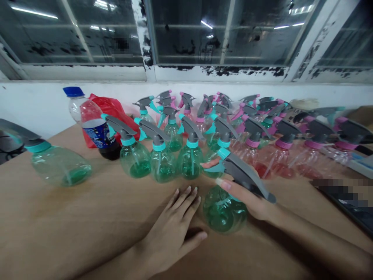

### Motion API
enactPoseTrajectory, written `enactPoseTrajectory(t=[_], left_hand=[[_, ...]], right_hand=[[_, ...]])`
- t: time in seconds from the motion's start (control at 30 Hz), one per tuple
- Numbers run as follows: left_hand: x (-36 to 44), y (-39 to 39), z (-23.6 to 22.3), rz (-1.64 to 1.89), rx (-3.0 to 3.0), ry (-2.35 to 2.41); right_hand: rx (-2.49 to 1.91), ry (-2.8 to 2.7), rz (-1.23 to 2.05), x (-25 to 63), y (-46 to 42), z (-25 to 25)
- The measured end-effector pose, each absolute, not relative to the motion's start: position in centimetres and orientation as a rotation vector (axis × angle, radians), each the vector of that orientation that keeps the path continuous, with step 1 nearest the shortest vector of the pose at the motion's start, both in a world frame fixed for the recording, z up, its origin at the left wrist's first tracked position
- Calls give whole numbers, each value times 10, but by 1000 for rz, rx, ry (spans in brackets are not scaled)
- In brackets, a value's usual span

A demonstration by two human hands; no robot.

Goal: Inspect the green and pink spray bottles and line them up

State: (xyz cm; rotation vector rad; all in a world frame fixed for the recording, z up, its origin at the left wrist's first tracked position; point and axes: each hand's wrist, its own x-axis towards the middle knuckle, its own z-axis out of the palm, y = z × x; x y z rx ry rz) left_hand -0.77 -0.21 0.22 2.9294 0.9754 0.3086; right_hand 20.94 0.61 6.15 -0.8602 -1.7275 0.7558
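My right hand (247, 198) is closed round the neck of a green spray bottle (224, 214), one finger stretched by its teal trigger. The bottle has a grey and teal spray head and green liquid low inside. To its left, my left hand (177, 221) lies palm down on the wooden table (116, 225), fingers stretched and holding nothing. Just beyond my hands stand several more green spray bottles (190, 159) with teal collars. Part of the gripped bottle's neck is hidden by my right hand.
Pink spray bottles (279, 155) stand in rows at the right and back. A soda bottle (99, 132) with a blue cap stands before a red plastic bag (113, 111). Another green spray bottle (61, 165) is far left. A dark flat object (344, 202) lies at right.
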Motion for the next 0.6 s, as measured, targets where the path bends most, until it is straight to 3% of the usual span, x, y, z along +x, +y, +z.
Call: enactPoseTrajectory(t=[0.6], left_hand=[[-8, -2, 1, 286, 2928, 988]], right_hand=[[-876, -1740, 780, 208, 6, 67]])
